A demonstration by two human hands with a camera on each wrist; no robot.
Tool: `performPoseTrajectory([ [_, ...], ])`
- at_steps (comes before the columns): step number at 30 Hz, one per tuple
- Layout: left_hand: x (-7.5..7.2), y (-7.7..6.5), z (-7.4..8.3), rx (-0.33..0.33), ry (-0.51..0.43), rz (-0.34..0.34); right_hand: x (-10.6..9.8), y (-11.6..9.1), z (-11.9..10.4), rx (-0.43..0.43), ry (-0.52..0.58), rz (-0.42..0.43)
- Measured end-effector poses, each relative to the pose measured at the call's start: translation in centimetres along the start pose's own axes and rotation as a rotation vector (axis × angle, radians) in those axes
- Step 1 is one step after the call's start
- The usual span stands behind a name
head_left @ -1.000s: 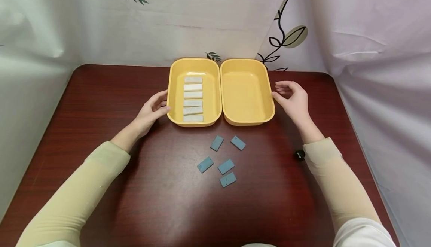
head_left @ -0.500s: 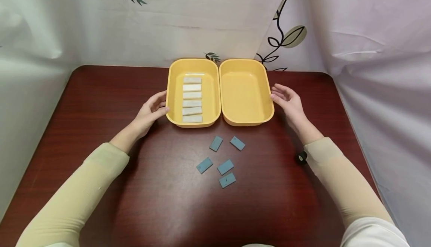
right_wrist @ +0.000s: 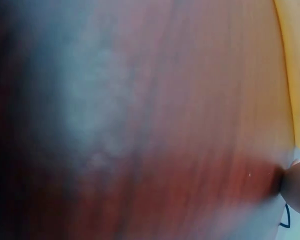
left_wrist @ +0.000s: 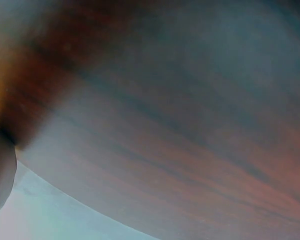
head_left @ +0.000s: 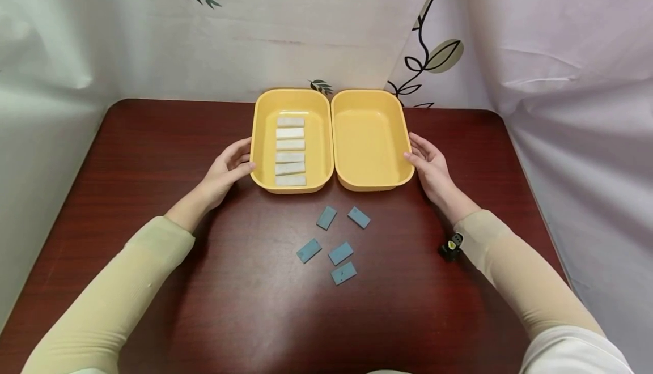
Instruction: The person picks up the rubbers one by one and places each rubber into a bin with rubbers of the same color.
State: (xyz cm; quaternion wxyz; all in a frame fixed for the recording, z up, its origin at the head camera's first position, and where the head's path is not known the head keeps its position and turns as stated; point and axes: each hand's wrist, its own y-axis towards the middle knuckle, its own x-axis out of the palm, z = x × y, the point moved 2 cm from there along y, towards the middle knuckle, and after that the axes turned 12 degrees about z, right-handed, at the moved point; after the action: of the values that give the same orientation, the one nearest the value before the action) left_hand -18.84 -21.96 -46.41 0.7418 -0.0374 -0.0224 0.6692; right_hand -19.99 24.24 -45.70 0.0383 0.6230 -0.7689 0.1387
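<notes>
The left hand [head_left: 221, 174], thumb and fingers loosely parted, touches a yellow rounded-rectangular tray [head_left: 318, 136] holding six white oblong pieces [head_left: 290, 145]; the right hand [head_left: 432, 170], likewise parted, touches the adjoining yellow tray [head_left: 364, 147]. Five blue-grey rectangular pieces [head_left: 340, 253] lie in front.

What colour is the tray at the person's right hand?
Plain yellow; the tray shows best in the head view.

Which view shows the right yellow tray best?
The head view, showing the right yellow tray almost whole, rim and floor. The right wrist view catches only a side strip; the left wrist view, none.
</notes>
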Motion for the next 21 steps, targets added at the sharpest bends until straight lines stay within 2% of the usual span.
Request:
performPoseTrajectory([
  [12, 0.16, -0.04, 0.12, -0.001, -0.001, 0.008, 0.44, -0.87, 0.09, 0.027, -0.009, -0.001],
  [21, 0.1, 0.05, 0.02, 0.008, -0.016, 0.003, 0.25, -1.01, -0.17, 0.074, -0.032, -0.046],
])
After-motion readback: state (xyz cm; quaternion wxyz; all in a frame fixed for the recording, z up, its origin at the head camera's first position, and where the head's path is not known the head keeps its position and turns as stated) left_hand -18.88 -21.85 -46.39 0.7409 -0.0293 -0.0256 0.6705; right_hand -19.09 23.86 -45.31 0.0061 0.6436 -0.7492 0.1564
